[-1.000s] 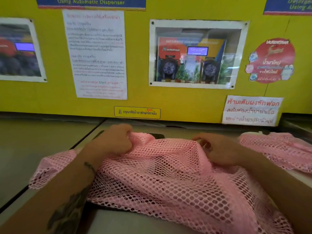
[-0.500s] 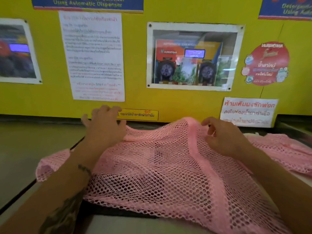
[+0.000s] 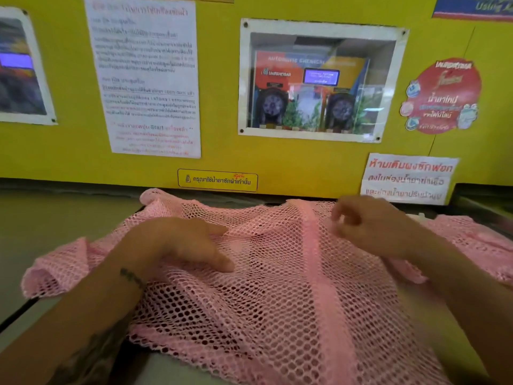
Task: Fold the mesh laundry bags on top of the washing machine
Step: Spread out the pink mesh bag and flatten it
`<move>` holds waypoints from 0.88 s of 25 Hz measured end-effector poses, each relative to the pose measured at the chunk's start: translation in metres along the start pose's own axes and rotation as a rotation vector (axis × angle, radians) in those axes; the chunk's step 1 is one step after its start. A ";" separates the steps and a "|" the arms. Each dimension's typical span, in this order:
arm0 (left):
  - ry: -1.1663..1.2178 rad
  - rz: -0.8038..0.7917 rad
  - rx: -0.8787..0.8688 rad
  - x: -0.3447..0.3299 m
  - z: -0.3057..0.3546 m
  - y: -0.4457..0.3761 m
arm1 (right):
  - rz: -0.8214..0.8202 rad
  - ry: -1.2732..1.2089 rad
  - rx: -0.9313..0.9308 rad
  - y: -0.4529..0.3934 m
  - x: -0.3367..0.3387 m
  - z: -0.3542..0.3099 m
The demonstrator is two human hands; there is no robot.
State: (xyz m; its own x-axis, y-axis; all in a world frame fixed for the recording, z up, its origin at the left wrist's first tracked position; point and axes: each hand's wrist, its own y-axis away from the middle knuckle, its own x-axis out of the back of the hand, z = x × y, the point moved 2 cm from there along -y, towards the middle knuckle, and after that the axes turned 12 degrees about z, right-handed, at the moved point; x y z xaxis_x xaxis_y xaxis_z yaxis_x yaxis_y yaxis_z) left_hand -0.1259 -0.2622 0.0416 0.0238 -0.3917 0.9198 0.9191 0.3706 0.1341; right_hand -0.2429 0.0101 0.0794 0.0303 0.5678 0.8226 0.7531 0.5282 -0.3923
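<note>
Nearest the camera, a pink open-weave mesh laundry bag (image 3: 277,287), spread wide and rumpled over the grey flat top of the washing machine (image 3: 50,229), with a solid pink band running from its far edge down toward the near right corner. Dark gaps visible through the holes where layers overlap near the front edge. Left corner bunched into a soft roll, far left corner turned up into a small peak.

Resting on the mesh left of centre, the left hand (image 3: 177,243), palm down, fingers loose and extended toward the band, pressing the fabric flat and not gripping anything. Right of the band, the right hand (image 3: 366,226), blurred, fingers curled just above or on the mesh; cannot tell whether any fabric is pinched.

Farther right, behind the right forearm, more pink mesh fabric (image 3: 472,240) lying on the machine top; same bag or another, unclear.

Beyond, a yellow wall panel (image 3: 222,79) carrying a white printed notice sheet (image 3: 147,79), a small yellow label (image 3: 218,180), a white sign with red lettering (image 3: 408,179) and a round red sticker (image 3: 444,95). Set into the panel, a white-framed glazed recess (image 3: 319,81) holding a dispenser unit with two round pump heads and a small lit blue screen.
</note>
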 end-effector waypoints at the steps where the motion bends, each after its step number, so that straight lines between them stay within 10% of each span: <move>1: -0.015 0.005 -0.008 0.000 -0.001 -0.001 | 0.082 -0.020 0.032 -0.001 -0.007 -0.004; 6: -0.072 0.054 -0.068 0.000 0.001 0.000 | -0.575 0.317 0.188 0.015 -0.038 -0.018; 11: 0.029 0.339 -0.092 0.029 -0.023 0.010 | -0.570 0.316 -0.003 0.009 -0.022 -0.006; 16: -0.117 0.674 -0.082 0.030 -0.051 0.044 | -0.133 0.297 0.323 0.007 -0.034 -0.031; 22: -0.282 0.323 0.270 -0.003 -0.095 0.074 | -0.718 0.298 0.314 0.001 -0.077 -0.051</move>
State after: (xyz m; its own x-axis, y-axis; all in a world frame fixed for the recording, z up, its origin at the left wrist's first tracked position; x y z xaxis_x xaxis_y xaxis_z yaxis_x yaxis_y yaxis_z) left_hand -0.0205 -0.3141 0.0137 0.1490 0.0082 0.9888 0.7470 0.6542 -0.1180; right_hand -0.2110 -0.0652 0.0366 -0.1810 -0.1413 0.9733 0.4389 0.8740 0.2085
